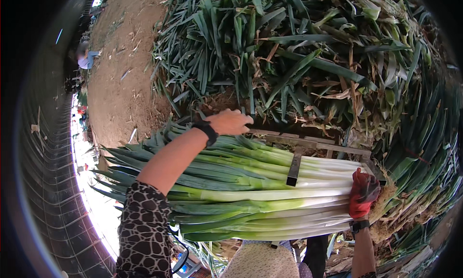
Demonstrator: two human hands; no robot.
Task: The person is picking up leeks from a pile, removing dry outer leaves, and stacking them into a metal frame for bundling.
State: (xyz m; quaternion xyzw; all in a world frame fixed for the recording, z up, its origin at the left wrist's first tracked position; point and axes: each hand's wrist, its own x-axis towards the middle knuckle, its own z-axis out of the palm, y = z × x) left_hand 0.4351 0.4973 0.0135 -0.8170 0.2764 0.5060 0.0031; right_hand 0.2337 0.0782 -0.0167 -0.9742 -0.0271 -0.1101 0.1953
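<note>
A thick bundle of long green onions lies crosswise before me, leaves to the left, white stalks and roots to the right. It rests in a low frame with a short upright metal post among the stalks. My left hand, bare and with a black band at the wrist, is over the bundle's far side. Its fingers are bent and close together; whatever they hold is hidden. At the root end my right hand, in a red and dark glove, has its fingers curled over the white stalks.
Behind the frame's wooden rail rises a large heap of green onions with dry leaves. More onions are stacked at the right. Bare soil stretches along the left, where a person sits far off beside a curved plastic-covered wall.
</note>
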